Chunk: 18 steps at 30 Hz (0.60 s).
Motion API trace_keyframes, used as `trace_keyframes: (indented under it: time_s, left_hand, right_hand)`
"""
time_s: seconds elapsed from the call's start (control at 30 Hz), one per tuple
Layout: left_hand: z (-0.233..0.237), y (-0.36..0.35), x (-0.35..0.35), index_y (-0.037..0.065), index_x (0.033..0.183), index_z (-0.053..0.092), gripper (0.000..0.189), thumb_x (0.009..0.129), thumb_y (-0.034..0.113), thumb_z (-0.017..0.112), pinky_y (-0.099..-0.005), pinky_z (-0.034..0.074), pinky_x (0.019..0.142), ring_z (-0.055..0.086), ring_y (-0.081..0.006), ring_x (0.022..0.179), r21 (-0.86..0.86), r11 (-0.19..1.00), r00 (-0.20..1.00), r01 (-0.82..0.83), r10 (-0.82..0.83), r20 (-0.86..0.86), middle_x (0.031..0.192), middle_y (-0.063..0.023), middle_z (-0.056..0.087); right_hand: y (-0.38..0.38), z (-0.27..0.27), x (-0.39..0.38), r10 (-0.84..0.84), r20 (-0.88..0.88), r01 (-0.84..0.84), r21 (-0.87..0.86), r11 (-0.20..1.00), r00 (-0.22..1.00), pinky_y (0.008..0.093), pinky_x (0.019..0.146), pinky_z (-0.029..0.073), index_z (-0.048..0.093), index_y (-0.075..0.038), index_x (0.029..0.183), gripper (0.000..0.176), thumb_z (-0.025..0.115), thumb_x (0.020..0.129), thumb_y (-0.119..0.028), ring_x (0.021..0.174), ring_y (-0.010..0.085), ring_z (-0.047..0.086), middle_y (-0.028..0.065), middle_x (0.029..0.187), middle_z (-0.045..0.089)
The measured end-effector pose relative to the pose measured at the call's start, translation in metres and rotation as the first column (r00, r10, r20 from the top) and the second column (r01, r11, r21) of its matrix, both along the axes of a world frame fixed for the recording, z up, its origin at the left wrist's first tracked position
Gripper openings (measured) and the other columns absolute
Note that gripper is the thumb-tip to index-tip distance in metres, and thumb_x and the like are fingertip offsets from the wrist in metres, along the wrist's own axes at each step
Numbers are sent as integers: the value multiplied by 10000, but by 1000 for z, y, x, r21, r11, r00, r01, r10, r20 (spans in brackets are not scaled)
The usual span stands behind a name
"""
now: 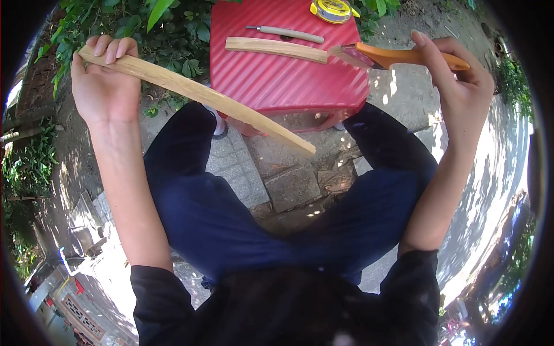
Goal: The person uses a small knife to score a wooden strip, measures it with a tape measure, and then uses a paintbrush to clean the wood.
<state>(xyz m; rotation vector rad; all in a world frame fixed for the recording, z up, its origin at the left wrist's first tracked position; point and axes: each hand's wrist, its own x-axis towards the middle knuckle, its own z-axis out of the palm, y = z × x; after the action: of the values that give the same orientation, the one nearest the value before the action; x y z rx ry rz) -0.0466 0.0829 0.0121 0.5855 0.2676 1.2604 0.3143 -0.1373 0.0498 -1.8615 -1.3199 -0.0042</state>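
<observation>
Two hands were in use at inspection. Your left hand point(108, 86) was closed on one end of the long wood strip point(196, 92), fingers curled over it; the strip slanted down past the near edge of the red stool point(271, 86), its far end unheld. Your right hand point(466, 79) gripped the paintbrush point(384, 56) by its orange handle point(421, 57), bristles point(343, 53) pointing toward the short wood strip point(277, 48) lying on the stool; whether they touched its end, I could not tell. A thin tool point(294, 34) and a tape measure point(333, 10) lay beyond. In my judgement, good handling called for a firm left hold, as the unheld end was likely to swing under pressure, and a light, steady grip on the brush handle, bristles kept off the short wood strip
</observation>
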Motion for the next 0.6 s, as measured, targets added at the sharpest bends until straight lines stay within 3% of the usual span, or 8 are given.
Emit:
trace_keyframes:
  time_s: [0.03,0.13,0.17,0.27,0.4,0.5,0.6]
  left_hand:
    - [-1,2,-2,34,975,427,358,1139,309,266,-365,362,726,335,-193,706,-31,1000,1000,3,-3,13,806,-64,366]
    - [-4,5,-2,43,950,400,355,1140,312,267,-370,360,736,338,-198,725,-103,995,999,-14,17,32,817,-68,354]
    - [-5,5,-1,46,945,393,354,1140,313,269,-370,360,738,336,-198,728,-119,993,999,-28,32,25,820,-67,352]
    - [-4,5,2,51,938,380,350,1141,316,274,-371,359,743,333,-199,734,-154,986,998,-64,67,15,828,-66,346]
    - [-8,7,-3,54,945,387,369,1141,340,261,-381,369,743,347,-202,725,-174,984,998,-26,34,47,837,-70,362]
    - [-9,9,-5,57,948,390,376,1141,350,253,-384,372,740,357,-204,720,-183,983,998,-32,40,38,840,-73,373]
    - [-8,8,-5,57,956,391,367,1141,345,257,-382,373,739,359,-204,720,-201,978,998,-49,56,29,838,-74,377]
  right_hand:
    - [0,-2,0,-7,36,6,9,1000,999,206,585,294,739,-12,847,243,784,939,-233,669,12,455,-59,682,548]
    - [-3,-8,8,135,110,-131,-44,990,985,223,513,310,665,-2,767,328,761,945,-260,572,20,437,-19,594,521]
    - [-4,-7,7,191,106,-176,-133,975,976,231,517,310,639,-2,750,357,745,953,-275,578,24,421,-21,593,504]
    - [-9,2,-1,345,-57,-350,-149,925,937,234,522,315,618,-1,734,361,731,958,-261,578,29,424,-17,591,485]
    - [-4,-4,-9,151,-8,-151,6,988,988,228,533,315,603,-2,733,359,703,974,-248,578,29,413,-24,606,485]
    - [0,-5,-6,295,27,-288,-153,945,955,237,541,330,599,-3,727,395,690,990,-283,582,34,419,-38,622,502]
    - [1,-4,4,215,-373,-269,-100,958,903,234,548,277,679,-32,771,366,676,1009,-310,592,28,435,-46,632,501]
